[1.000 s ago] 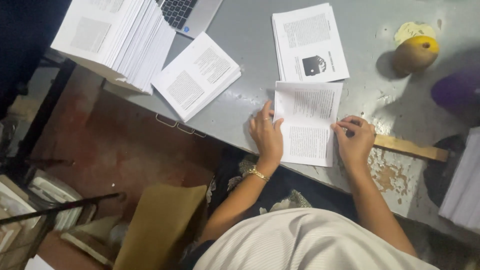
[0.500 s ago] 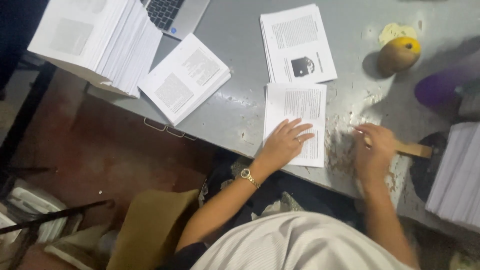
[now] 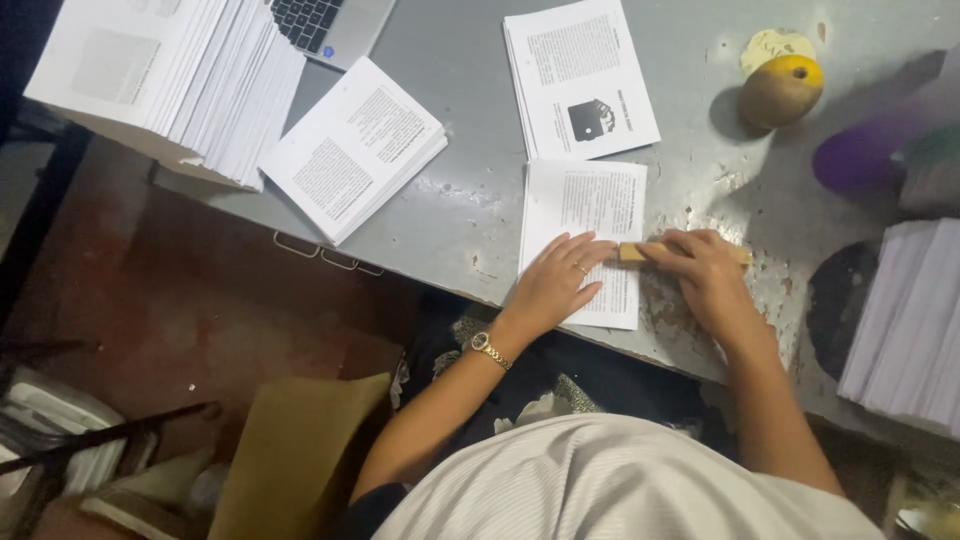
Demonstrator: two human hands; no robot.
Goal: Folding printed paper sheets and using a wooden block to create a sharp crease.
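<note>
While my left hand (image 3: 556, 283) is lying flat, fingers spread, on the sheet (image 3: 583, 240) at the table (image 3: 450, 210) edge, I am seeing my right hand (image 3: 706, 272) closing round a stick (image 3: 634, 252), pressing it on the sheet's 3 o'clock edge, forearm stretching back toward 5 o'clock.

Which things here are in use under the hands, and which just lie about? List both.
In use: left hand flat on the folded printed sheet; right hand pressing a wooden stick on that sheet's edge.

Lying about: open booklet, sheet pile with a dark picture, big paper stack, laptop, round brown-and-yellow thing, right-hand paper stack.
</note>
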